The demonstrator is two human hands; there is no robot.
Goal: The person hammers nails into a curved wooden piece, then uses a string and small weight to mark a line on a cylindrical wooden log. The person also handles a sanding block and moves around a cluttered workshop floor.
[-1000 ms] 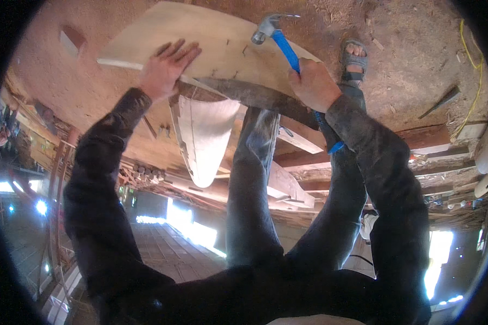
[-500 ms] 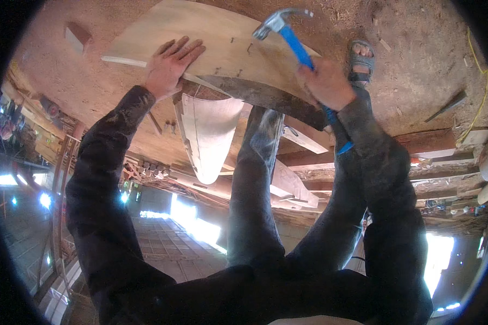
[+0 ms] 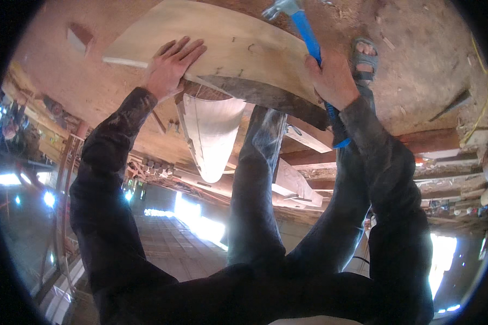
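A broad, pale wooden panel point(image 3: 211, 40) with a curved outline spans the area in front of me, and several small nails or dark marks show on its face. My left hand point(image 3: 171, 65) lies flat on the panel's left part, fingers spread. In my right hand point(image 3: 336, 78) is a claw hammer point(image 3: 305, 30) with a blue handle, held over the panel's right end. The hammer's metal head is raised at the top of the view and a little blurred. Below the near edge hangs a pale, rounded, tapering wooden piece point(image 3: 209, 135).
My sandaled foot point(image 3: 365, 59) rests on the dirt right of the panel. A dark flat tool point(image 3: 451, 105) lies further right. A wood offcut point(image 3: 79, 38) is at the far left, and boards point(image 3: 298, 181) lie around my legs. A yellow cord point(image 3: 480, 108) runs along the right rim.
My right hand and the hammer have moved slightly right, with the hammer head swinging up toward the top edge. The left hand stays in place on the panel.
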